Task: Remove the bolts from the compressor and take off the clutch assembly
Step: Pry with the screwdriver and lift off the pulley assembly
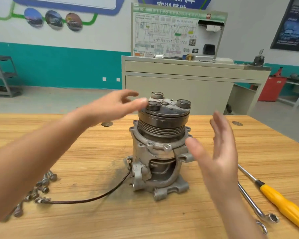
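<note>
A grey metal compressor (155, 163) stands upright in the middle of the wooden table (97, 147). Its dark clutch assembly (164, 118), a grooved pulley with three round dampers on top, sits on the upper end. My left hand (114, 106) reaches in from the left with fingers spread, its fingertips level with the clutch top by the left damper. My right hand (219, 144) is held flat and upright just right of the compressor, thumb close to the housing flange, holding nothing. Several loose bolts (43, 185) lie on the table at the left.
A dark cable (93, 197) runs from the compressor base towards the bolts. At the right lie a yellow-handled screwdriver (281, 202) and a bent socket wrench (254, 204). A beige cabinet (188, 80) with a wiring board stands behind the table.
</note>
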Motion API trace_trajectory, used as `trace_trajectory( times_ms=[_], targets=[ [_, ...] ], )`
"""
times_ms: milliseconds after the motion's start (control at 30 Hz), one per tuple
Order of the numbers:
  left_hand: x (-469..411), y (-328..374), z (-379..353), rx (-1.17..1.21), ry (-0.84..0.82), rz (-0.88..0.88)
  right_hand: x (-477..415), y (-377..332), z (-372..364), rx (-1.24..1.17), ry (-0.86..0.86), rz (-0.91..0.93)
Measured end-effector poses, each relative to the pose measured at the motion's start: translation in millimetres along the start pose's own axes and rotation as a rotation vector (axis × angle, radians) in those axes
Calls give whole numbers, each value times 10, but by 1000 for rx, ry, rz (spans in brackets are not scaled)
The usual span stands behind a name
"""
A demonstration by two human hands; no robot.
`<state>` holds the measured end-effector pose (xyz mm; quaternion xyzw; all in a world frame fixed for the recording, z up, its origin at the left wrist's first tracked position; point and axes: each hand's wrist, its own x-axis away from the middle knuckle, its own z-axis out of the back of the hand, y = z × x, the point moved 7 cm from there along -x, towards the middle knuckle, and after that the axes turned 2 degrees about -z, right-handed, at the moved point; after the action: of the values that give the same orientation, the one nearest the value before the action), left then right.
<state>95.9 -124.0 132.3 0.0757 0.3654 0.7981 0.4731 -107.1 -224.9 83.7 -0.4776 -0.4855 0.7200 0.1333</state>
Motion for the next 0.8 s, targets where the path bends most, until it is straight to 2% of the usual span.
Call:
trace_trajectory(
  times_ms=[100,167,200,267,400,633,800],
  targets=[
    [205,-124,-348,198,-6,-67,-560,140,-160,185,-358,-149],
    [166,-76,-523,281,33,-118,-707,208,-376,110,-561,-161],
    [129,-50,-545,324,82,-126,-730,227,-446,83,-609,-154],
    [64,-17,-526,357,157,-144,-786,298,-477,77,-607,-136],
    [47,8,-468,368,252,-205,-849,314,-437,25,-486,-105],
    [31,63,-368,344,304,-245,-831,216,-433,-58,-412,-52],
    [-36,388,-6,374,360,-320,-1065,-214,-395,-144,-375,37]
  ],
)
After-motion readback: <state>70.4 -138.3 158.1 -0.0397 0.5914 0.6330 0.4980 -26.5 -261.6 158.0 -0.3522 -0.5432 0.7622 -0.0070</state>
